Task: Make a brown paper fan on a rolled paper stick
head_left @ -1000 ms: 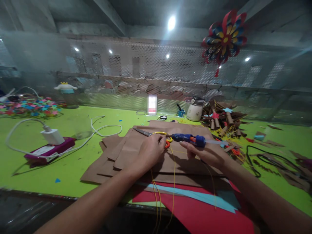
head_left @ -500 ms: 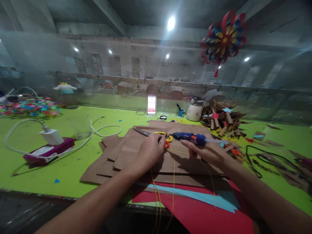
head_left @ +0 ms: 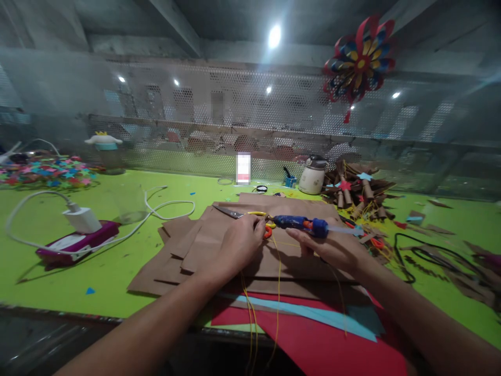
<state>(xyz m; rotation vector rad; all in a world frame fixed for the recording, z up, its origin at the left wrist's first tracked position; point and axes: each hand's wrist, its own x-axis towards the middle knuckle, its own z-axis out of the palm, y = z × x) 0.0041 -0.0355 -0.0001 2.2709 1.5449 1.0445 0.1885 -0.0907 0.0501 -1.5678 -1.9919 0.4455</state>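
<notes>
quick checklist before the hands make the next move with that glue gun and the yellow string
1. Right hand holds the glue gun: ok, it lies across the fingers, nozzle pointing left.
2. Left hand has the yellow string pinched: cannot tell, the fingertips are curled over it.
3. Nozzle apart from the left fingertips: cannot tell, they are very close.
4. Scissors lie flat, blades pointing away from both hands: ok.
5. Brown paper stack flat on the green table: ok.
6. Black cord apart from the right forearm: ok.
</notes>
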